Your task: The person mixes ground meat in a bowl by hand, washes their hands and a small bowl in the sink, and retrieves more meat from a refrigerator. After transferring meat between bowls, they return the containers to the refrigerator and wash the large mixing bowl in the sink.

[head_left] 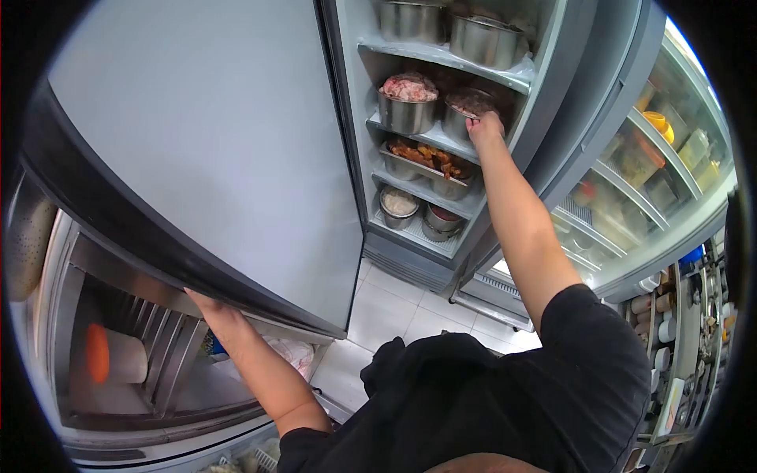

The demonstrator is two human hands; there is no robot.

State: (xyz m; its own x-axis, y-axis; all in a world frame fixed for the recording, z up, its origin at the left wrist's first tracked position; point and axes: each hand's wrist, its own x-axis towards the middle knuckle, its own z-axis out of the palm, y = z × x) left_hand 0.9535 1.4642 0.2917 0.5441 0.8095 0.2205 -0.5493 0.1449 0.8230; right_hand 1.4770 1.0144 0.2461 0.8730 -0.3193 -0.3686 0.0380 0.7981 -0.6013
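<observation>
My right hand [486, 128] is pinched narrow on the near rim of the steel pot [454, 124], which sits near the right end of the second visible shelf [445, 144] from the top, close to its front edge. My left hand [221, 311] is at the lower edge of the grey door [213, 158]; I cannot tell whether its fingers curl round. A one-sided rim grip could let the pot tip, so I'd keep it level, clear of the heaped pot [406, 118] beside it.
</observation>
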